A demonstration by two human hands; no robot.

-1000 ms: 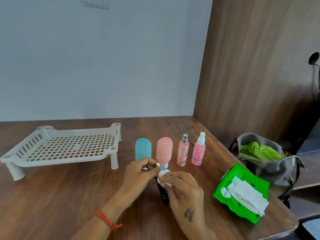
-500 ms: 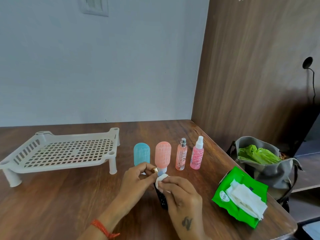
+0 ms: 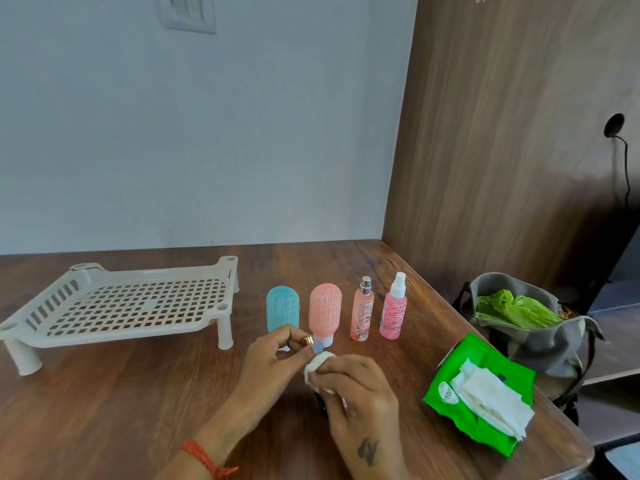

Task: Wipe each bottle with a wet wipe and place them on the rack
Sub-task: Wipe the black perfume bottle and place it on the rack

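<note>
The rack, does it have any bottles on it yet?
No, the white rack holds no bottles; the blue bottle and the three pink ones stand on the table beside it.

Both hands (image 3: 273, 358) (image 3: 356, 389) curled, grips seemingly closed

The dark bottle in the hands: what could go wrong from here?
1. The dark bottle is mostly hidden under the right hand and its wet wipe; damp fingers could let it slip.
2. The left hand works close in front of the blue bottle and coral bottle; a knock may topple them.
</note>
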